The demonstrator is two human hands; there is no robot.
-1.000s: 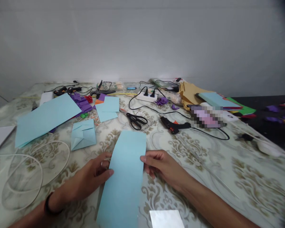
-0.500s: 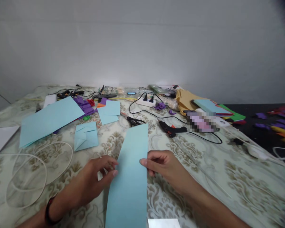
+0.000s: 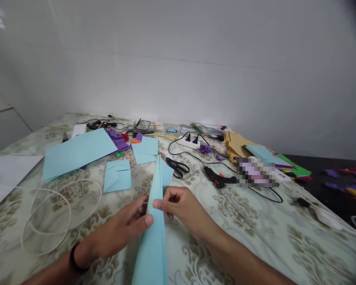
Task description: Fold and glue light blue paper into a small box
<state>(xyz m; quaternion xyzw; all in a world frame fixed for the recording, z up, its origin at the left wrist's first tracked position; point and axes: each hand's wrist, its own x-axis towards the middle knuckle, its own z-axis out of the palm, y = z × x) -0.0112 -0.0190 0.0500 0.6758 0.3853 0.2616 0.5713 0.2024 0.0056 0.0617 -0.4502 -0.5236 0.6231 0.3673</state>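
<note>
One long pale-blue paper (image 3: 151, 249), doubled lengthwise, pinched in fingers (image 3: 172, 191) of left hand (image 3: 120, 229) and right hand (image 3: 186, 208).

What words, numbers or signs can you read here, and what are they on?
None can be read.
White plastic object with a small dark round mark: mark too small to make out.
Flat, dark-edged rectangular thing with a pink-purple face: pixelated, so unreadable.
Small, long bright-blue object: too small to tell.
Folded pale-blue paper sheet: no writing shows.

Glue gun (image 3: 218, 179), scissors (image 3: 173, 163), purple paper (image 3: 118, 141) — it's a craft workspace.
</note>
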